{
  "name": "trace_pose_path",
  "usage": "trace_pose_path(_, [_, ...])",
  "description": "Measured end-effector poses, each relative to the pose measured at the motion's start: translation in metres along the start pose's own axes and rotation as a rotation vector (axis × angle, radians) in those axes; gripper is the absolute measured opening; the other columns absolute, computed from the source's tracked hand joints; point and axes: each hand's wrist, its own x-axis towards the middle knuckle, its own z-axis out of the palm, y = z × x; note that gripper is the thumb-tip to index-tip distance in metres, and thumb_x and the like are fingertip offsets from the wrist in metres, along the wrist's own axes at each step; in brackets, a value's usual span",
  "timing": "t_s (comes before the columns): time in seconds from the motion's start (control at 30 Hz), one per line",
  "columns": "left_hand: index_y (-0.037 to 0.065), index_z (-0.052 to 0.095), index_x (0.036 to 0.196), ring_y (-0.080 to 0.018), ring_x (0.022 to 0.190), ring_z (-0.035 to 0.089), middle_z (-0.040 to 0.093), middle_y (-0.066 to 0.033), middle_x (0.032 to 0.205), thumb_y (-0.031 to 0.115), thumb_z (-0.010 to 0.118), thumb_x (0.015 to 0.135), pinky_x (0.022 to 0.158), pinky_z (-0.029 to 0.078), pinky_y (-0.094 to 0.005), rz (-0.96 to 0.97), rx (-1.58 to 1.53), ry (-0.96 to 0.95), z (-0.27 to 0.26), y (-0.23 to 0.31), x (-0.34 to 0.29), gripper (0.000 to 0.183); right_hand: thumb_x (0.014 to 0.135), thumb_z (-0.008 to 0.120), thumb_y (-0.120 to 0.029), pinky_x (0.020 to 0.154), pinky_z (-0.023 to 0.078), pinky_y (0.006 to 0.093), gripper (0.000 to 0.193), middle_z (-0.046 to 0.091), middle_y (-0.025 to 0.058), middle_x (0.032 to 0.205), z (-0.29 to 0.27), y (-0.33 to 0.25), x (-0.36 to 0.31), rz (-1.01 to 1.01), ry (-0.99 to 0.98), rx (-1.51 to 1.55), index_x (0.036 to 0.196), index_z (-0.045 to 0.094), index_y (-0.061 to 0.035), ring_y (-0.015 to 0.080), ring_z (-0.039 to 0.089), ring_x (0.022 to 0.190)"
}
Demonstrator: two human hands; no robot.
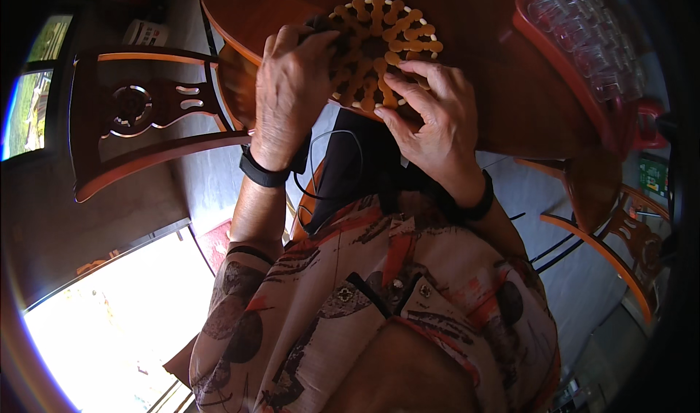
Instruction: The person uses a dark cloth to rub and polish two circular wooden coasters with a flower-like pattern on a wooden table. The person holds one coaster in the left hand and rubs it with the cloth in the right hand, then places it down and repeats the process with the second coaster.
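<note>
A round openwork trivet mat (pixel 378 26) of tan knobbed pieces with pale beads round its rim lies at the table's near edge. My right hand (pixel 437 114) is at its near right side, fingertips on the tan pieces and thumb at the rim, gripping it. Over the mat's left side, my left hand (pixel 292 85) is closed with its fingers bent. A small dark, soft-looking thing (pixel 319 24) shows at those fingers; its kind is not clear. That hand and shadow hide the mat's left part.
The mat rests on a brown round wooden table (pixel 270 8). At the right a red tray (pixel 539 37) carries several clear glasses (pixel 583 34). Wooden chairs (pixel 146 56) (pixel 627 267) stand at left and right. A black cable (pixel 312 158) hangs near my lap.
</note>
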Motion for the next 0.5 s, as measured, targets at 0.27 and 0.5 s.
trace_pose_path(0.27, [0.002,0.082,0.120,-0.0345,0.106,0.070,0.071,-0.0154,0.110,-0.006,0.075,0.090,0.092,0.060,-0.0466,-0.029,-0.185,-0.085,-0.016,0.067,-0.059,0.032,0.074,0.096,-0.020,0.096,0.053,0.0439,0.071,0.070,0.0069,0.127,-0.001,-0.002,0.000,0.092,-0.034,0.050,0.141,0.073,-0.0096,0.0292,0.065,0.110])
trace_pose_path(0.5, [0.008,0.084,0.118,-0.0360,0.107,0.073,0.073,-0.0168,0.115,-0.001,0.080,0.091,0.093,0.060,-0.0448,-0.075,-0.272,-0.122,-0.023,0.045,-0.048,0.029,0.078,0.094,-0.018,0.112,0.051,0.0465,0.079,0.069,0.0133,0.135,-0.008,0.001,0.003,-0.023,0.023,0.106,0.150,0.066,-0.0074,0.0350,0.064,0.125])
